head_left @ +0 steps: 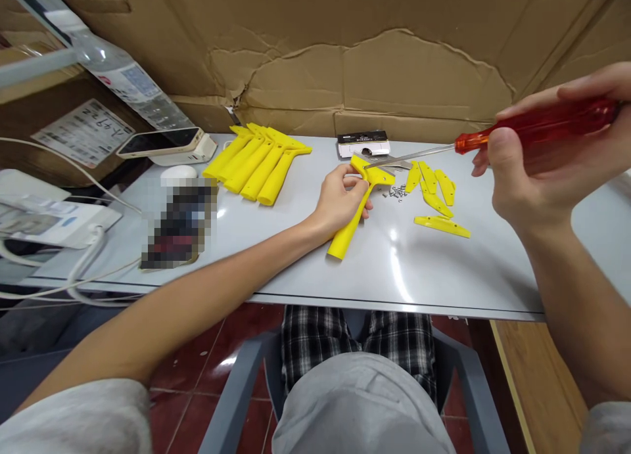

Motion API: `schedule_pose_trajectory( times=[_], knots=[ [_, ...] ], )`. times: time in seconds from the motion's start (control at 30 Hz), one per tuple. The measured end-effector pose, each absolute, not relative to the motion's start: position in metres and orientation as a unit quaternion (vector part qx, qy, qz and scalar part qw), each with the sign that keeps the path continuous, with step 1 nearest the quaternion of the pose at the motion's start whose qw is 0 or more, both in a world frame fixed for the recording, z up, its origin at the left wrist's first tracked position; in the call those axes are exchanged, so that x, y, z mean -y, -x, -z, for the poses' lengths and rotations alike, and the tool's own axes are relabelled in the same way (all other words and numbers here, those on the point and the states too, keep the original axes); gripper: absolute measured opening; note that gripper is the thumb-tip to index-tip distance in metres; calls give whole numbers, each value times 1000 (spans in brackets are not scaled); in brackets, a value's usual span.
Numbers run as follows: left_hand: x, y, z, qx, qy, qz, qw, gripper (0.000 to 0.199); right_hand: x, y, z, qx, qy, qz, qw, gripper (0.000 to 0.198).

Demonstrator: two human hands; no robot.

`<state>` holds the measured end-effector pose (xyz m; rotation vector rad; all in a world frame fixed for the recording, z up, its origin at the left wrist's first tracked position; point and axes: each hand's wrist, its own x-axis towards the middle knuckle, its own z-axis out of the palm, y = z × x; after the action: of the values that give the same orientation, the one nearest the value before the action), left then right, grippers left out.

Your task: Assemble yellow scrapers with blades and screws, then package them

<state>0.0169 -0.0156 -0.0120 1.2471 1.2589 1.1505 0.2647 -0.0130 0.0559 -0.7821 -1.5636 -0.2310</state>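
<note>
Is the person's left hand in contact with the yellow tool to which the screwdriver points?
Touching: the head view plainly shows the left hand gripping the yellow tool near its upper end.

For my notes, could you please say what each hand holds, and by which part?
Left hand: yellow scraper, by its neck. Right hand: screwdriver, by its red handle.

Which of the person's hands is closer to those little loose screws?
Left. The left hand, gripping a yellow handle, is just left of the screws; the right hand, holding the red screwdriver, is farther away, off to their right.
</note>
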Motion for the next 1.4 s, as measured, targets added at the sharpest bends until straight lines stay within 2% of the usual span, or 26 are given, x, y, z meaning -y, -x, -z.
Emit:
schedule_pose_trajectory(
  times=[0.1, 0.17, 0.53, 0.73, 1.03, 1.4],
  knots=[
    [17, -18, 11, -516, -515, -473, 494, 15, 11, -269, -56, 683, 258, 224, 645, 41],
    [17, -18, 10, -513, -514, -477, 495, 17, 10, -274, -55, 673, 274, 246, 641, 43],
    [18, -20, 9, -514, -506, -478, 502, 17, 6, -270, -53, 637, 282, 126, 707, 47],
    [17, -19, 11, -513, -507, -480, 499, 18, 6, -271, -58, 694, 212, 202, 658, 40],
    [17, -19, 11, -511, -511, -481, 497, 16, 5, -272, -54, 655, 252, 176, 690, 41],
    [16, -19, 13, -501, -506, -489, 504, 18, 6, -270, -55, 683, 223, 196, 668, 41]
  ],
)
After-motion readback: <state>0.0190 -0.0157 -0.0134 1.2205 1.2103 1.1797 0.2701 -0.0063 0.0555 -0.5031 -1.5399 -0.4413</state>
